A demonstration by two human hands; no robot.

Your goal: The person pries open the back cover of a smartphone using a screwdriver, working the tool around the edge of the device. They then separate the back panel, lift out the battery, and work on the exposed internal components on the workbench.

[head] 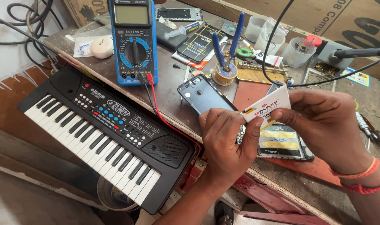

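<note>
Head view: we see both hands pinching one small white card [268, 106] above the bench [173, 89]. The left hand [227, 143] grasps its lower left end with thumb and forefinger; the right hand [323, 125] grasps its upper right end. The card's long axis slants up to the right, spanning the two hands. Just beneath it lies an opened phone [281, 143] with yellow strips, slightly nearer the right hand. A multimeter [133, 41] and keyboard [102, 133] sit well apart to the left.
</note>
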